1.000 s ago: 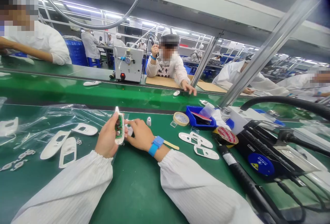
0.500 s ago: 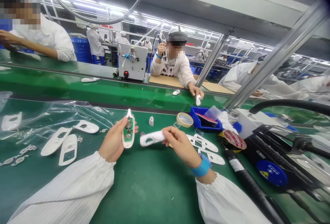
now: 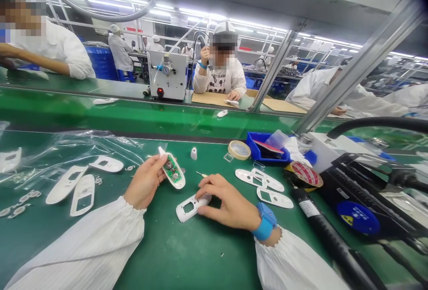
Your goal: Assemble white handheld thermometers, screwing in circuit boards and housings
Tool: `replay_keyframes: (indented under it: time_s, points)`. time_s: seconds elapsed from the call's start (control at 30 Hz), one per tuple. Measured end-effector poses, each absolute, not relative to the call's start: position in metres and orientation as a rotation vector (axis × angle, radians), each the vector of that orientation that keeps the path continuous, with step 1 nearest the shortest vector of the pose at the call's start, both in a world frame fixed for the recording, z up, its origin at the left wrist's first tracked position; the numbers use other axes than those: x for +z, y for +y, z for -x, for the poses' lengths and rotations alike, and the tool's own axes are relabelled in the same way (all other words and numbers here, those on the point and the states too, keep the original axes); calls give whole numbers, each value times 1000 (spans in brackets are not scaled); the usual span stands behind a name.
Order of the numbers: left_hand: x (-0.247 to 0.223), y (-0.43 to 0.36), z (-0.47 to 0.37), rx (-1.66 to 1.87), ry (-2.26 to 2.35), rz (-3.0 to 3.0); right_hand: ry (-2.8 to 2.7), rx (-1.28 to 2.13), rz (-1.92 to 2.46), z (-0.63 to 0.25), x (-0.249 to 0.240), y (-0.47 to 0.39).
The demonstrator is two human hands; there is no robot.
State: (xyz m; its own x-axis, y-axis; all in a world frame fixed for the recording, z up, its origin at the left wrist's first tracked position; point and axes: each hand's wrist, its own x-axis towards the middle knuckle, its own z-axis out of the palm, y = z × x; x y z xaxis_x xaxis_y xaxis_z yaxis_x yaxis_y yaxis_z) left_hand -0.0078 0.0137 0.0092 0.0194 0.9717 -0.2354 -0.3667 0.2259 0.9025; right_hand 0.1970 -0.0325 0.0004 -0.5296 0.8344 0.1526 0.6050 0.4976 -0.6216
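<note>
The right hand (image 3: 230, 205), thumb and fingers part-closed, grips the right end of the white cover (image 3: 196, 204), whose long axis runs from near left to far right. Just beyond the cover, leftward, the left hand (image 3: 142, 185) pinches the circuit-board shell (image 3: 173, 172), its free end slanting towards the cover. Farther beyond the cover stands a small cap (image 3: 194, 153).

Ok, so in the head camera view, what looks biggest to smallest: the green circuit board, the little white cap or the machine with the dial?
1. machine with the dial
2. green circuit board
3. little white cap
</note>
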Motion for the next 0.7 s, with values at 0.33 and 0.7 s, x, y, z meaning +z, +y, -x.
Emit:
replay_keyframes:
  time_s: [0.33, 0.7]
  points:
    - [8, 13, 7, 1180, 1040, -824, -2366, 752, 1109, -189, 1, -36]
    - [2, -1, -4, 1097, 991, -971, -2145, 305, 1169, -159, -6, -22]
